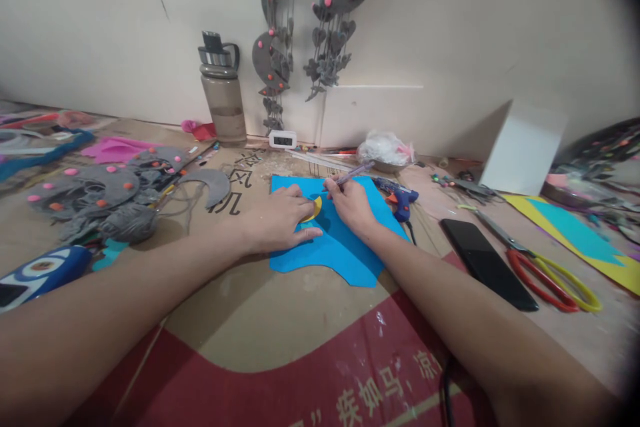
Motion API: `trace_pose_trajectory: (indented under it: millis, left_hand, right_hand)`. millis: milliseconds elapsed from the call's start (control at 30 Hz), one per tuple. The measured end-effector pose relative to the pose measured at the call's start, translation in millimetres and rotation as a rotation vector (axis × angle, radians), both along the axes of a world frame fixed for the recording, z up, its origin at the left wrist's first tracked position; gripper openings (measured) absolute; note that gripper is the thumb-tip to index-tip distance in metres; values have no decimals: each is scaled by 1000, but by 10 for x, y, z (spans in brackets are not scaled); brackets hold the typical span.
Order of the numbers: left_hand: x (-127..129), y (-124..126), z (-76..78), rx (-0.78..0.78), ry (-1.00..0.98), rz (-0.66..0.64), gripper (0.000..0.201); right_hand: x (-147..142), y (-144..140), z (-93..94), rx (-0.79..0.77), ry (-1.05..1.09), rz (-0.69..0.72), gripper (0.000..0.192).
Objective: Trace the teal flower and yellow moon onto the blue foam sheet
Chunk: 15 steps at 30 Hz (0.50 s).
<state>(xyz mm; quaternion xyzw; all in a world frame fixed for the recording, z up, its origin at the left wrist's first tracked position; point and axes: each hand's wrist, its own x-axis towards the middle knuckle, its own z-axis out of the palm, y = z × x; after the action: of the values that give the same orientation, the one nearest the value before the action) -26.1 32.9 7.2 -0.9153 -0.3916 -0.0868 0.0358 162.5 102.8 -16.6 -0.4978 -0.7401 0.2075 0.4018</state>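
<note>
A bright blue sheet with a curved cut-out along its near edge lies on the cardboard in front of me. My left hand rests flat on its left part, fingers stretched over a small yellow piece and pressing it to the sheet. Part of that yellow piece is hidden under the fingers. In my right hand a slim pale purple pen is pinched, its lower end close to the yellow piece. Whether the tip touches the sheet I cannot tell.
Right of the sheet are a blue glue gun, a black phone and scissors. Grey felt pieces and a blue device lie left. A water bottle and small white clock stand at the back.
</note>
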Motion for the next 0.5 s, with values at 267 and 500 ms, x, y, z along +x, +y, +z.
trace_pose_trajectory:
  millis: [267, 500]
  left_hand:
    - [-18, 45, -58, -60, -63, -52, 40]
    - [-19, 32, -75, -50, -66, -52, 44]
  right_hand:
    - [-30, -46, 36, -10, -69, 32, 25]
    - [-40, -60, 68, -21, -60, 45, 21]
